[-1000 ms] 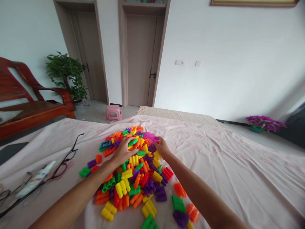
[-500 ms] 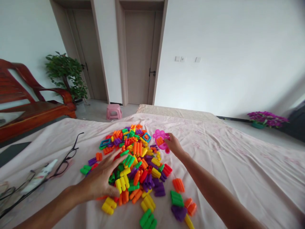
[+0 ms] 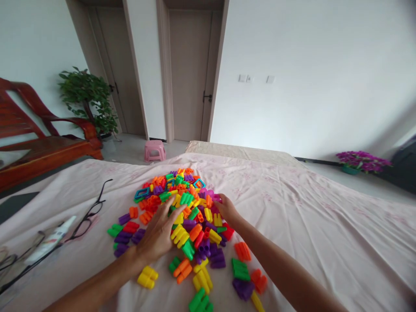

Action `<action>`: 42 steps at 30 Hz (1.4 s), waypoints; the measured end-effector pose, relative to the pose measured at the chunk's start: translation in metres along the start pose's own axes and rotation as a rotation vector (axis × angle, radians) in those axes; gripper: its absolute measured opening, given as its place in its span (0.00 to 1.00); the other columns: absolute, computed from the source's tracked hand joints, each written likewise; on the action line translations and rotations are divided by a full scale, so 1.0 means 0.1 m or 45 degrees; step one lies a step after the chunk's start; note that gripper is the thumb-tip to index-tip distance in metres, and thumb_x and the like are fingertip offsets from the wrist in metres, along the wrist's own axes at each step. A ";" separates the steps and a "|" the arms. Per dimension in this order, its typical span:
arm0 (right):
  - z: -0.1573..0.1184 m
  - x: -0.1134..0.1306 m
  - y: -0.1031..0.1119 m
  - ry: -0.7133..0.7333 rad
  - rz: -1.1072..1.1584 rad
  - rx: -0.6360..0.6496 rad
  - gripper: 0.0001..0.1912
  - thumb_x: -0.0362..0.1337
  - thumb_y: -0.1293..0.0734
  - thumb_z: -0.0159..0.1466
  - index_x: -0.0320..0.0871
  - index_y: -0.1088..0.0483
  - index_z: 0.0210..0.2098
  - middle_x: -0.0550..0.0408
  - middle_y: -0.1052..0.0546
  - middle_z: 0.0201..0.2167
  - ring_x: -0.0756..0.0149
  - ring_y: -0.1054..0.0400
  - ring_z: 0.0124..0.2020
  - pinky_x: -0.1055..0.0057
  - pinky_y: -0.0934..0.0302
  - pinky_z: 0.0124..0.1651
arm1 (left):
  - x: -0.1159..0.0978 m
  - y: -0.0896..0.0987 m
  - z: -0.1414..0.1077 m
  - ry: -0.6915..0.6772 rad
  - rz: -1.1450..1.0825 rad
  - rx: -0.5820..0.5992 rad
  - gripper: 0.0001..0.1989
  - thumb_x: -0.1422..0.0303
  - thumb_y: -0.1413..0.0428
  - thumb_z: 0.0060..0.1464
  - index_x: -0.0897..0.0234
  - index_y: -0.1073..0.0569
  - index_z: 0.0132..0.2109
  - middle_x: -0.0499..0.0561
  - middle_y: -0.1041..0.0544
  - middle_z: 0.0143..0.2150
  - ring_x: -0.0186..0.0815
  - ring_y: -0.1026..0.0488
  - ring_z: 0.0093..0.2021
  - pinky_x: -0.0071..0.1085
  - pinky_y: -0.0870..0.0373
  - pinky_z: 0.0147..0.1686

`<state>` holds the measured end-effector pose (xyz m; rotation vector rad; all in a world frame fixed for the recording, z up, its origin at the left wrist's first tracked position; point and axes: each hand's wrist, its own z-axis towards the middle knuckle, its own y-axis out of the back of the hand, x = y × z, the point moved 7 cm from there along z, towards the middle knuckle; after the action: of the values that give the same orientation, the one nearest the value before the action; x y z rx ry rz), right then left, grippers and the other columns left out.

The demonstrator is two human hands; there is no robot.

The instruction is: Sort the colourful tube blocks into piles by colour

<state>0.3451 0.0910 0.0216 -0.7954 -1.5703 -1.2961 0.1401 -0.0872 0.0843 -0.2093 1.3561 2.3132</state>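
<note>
A heap of colourful plastic building blocks (image 3: pixel 180 234), shaped like joined tubes in orange, yellow, green, purple and red, lies on the cloth before me. Against its left side rests my left hand (image 3: pixel 159 229), fingers spread and thumb apart, pressing on the loose blocks. At the heap's far right edge, my right hand (image 3: pixel 228 209) grips a pink flower-shaped piece (image 3: pixel 209 193), partly hidden by fingers and blocks. An orange block (image 3: pixel 209 200) is by that piece. Blue square frames (image 3: pixel 142 193) lie at the back of the heap.
Black-framed glasses (image 3: pixel 85 223) and a white tube (image 3: pixel 53 240) lie left on the pale floral cloth (image 3: pixel 292 229). Loose blocks, among them a green block (image 3: pixel 240 269), sit near my right forearm. Beyond are a pink stool (image 3: pixel 155 150), a wooden bench (image 3: pixel 48 143) and doors.
My right hand has moved left and down with the pink flower-shaped piece, into the heap's edge. My left hand has pushed rightward and forward, shifting blocks and uncovering purple ones at left.
</note>
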 end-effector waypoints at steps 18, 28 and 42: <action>-0.10 1.28 0.62 0.642 -0.395 -0.180 0.17 0.37 0.38 0.65 0.46 0.32 0.53 0.52 0.22 0.45 0.61 0.28 0.43 0.66 0.36 0.48 | -0.28 0.29 0.49 0.025 0.080 -0.001 0.35 0.63 0.42 0.52 0.54 0.40 0.66 0.57 0.45 0.70 0.52 0.48 0.70 0.51 0.46 0.67; -0.75 0.46 1.25 0.134 0.065 0.675 0.23 0.47 0.28 0.58 0.39 0.28 0.47 0.53 0.24 0.34 0.68 0.31 0.30 0.74 0.37 0.32 | -1.43 -0.13 -0.56 -0.845 0.106 0.608 0.28 0.52 0.41 0.52 0.55 0.32 0.58 0.56 0.41 0.70 0.51 0.54 0.72 0.60 0.70 0.67; -0.60 0.19 0.95 0.261 -0.050 0.481 0.16 0.40 0.31 0.58 0.40 0.25 0.44 0.54 0.23 0.33 0.66 0.31 0.33 0.72 0.37 0.35 | -0.75 -0.38 0.40 -0.592 0.419 0.322 0.14 0.65 0.43 0.57 0.58 0.27 0.51 0.55 0.30 0.63 0.49 0.43 0.68 0.62 0.70 0.67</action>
<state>0.4374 0.0543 0.0764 -0.3845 -1.6031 -1.0268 0.2270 -0.0598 0.1005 0.6346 1.4907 2.2096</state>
